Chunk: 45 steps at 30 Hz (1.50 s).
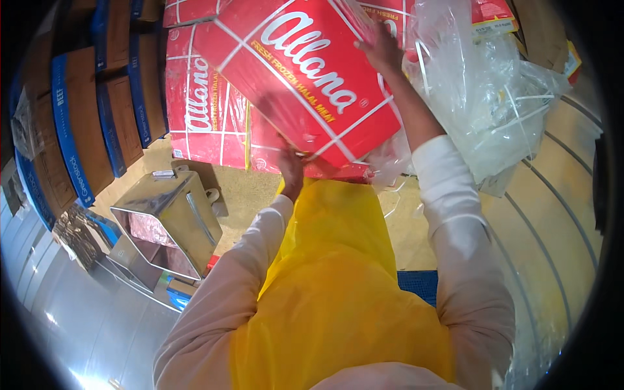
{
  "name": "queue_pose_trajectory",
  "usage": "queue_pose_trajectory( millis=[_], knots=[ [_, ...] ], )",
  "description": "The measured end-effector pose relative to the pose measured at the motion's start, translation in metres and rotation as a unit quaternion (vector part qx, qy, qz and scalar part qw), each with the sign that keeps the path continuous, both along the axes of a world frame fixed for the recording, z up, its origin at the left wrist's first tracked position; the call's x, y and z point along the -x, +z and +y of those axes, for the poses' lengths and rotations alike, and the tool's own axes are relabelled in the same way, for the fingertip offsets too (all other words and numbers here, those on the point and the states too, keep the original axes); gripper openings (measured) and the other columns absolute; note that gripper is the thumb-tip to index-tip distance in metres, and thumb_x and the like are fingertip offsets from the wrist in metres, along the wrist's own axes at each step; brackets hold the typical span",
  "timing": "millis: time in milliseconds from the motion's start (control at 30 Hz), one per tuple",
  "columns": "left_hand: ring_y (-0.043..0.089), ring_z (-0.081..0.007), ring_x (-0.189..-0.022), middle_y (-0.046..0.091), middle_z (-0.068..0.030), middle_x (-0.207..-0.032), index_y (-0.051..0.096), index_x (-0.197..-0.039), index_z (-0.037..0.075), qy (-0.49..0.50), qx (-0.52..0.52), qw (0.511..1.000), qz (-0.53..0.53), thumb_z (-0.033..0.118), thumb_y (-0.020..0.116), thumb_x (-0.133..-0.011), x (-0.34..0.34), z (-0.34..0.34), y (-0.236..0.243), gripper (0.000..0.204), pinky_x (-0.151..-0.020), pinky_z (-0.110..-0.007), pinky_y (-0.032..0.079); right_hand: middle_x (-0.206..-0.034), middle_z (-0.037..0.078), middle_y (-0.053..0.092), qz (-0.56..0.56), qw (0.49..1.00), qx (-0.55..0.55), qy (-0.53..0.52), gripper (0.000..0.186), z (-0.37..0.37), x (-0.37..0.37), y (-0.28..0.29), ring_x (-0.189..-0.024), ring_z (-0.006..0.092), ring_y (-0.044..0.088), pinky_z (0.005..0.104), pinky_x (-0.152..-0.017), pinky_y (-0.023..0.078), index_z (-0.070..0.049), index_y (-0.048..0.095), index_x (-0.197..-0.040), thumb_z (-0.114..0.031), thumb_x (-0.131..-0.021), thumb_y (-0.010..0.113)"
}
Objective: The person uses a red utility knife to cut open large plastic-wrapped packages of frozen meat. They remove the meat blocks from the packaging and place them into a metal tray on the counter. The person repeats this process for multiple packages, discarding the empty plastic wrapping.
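Note:
Tilted at an angle, a large red meat carton (312,71) with white straps and clear wrap is between my two hands. My right hand (382,51) grips its right edge, the thumb lying on the top face. At its near lower edge my left hand (292,168) holds on, with part of the fingers hidden by the carton. Beneath and to the left lies another strapped red carton (201,97). Loose clear plastic wrap (390,156) hangs by the held carton's near right corner.
On the left stand stacked brown and blue cartons (81,123). Nearer is a metal-sided bin (172,221) with a pinkish thing inside. A big heap of clear plastic sheeting (484,91) lies at the right, beside a ridged wall (552,188). A blue mat (418,286) is near my right forearm.

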<state>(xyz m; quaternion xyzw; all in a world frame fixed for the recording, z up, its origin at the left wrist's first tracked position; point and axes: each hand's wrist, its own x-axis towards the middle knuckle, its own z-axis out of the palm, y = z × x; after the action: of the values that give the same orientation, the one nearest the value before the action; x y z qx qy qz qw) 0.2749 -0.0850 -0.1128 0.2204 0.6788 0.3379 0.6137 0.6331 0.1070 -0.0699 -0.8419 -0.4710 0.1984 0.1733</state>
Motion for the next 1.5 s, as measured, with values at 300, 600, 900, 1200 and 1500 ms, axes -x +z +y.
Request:
queue_pose_trajectory(
  millis=[300,600,900,1200,1500],
  knots=[
    [0.06,-0.0478,-0.068,0.063,-0.0224,-0.081,0.056,-0.115,0.007,-0.314,-0.282,0.823,0.379,0.023,0.056,-0.104,0.045,0.101,0.076,0.019,-0.061,-0.054,0.045,-0.155,0.023,0.038,-0.035,0.99,-0.135,0.01,0.083,-0.013,0.183,0.041,-0.139,0.0438,0.041,0.0622,-0.104,0.039,-0.003,0.044,-0.146,-0.029,-0.078,0.084],
    [0.071,-0.0436,-0.09,0.074,-0.0222,-0.098,0.053,-0.132,0.006,-0.59,-0.334,0.596,0.431,0.049,0.048,-0.105,-0.012,0.359,0.114,0.051,-0.079,-0.055,0.055,-0.099,0.025,0.071,0.196,0.972,0.078,-0.106,0.048,0.036,0.251,0.057,-0.096,0.0424,0.069,0.0562,-0.083,0.053,-0.004,0.055,-0.122,-0.04,-0.094,0.066],
    [0.074,-0.0388,-0.084,0.073,-0.0223,-0.1,0.044,-0.151,0.019,-0.719,-0.165,0.529,0.42,0.04,0.037,-0.109,0.141,0.393,0.12,0.048,-0.073,-0.053,0.058,-0.095,0.02,0.071,0.332,0.943,-0.008,0.035,0.039,-0.016,0.287,0.039,-0.09,0.043,0.068,0.0533,-0.078,0.053,-0.01,0.067,-0.108,-0.044,-0.104,0.047],
    [0.068,-0.0482,-0.082,0.071,-0.0227,-0.089,0.06,-0.131,0.017,-0.437,-0.219,0.724,0.488,0.049,0.045,-0.107,0.097,0.318,0.087,0.043,-0.067,-0.058,0.051,-0.079,0.012,0.073,0.227,0.909,0.136,0.323,0.03,-0.11,0.367,-0.024,-0.078,0.0342,0.072,0.0504,-0.069,0.056,-0.014,0.064,-0.094,-0.041,-0.102,0.052],
    [0.071,-0.0414,-0.075,0.071,-0.0192,-0.083,0.053,-0.123,0.011,-0.57,-0.177,0.661,0.454,0.033,0.05,-0.107,0.159,0.326,0.121,0.028,-0.063,-0.054,0.053,-0.096,0.016,0.072,0.264,0.922,0.105,0.263,0.031,-0.187,0.352,-0.014,-0.091,0.0327,0.072,0.0474,-0.075,0.056,-0.012,0.065,-0.101,-0.042,-0.099,0.061]
  ],
)
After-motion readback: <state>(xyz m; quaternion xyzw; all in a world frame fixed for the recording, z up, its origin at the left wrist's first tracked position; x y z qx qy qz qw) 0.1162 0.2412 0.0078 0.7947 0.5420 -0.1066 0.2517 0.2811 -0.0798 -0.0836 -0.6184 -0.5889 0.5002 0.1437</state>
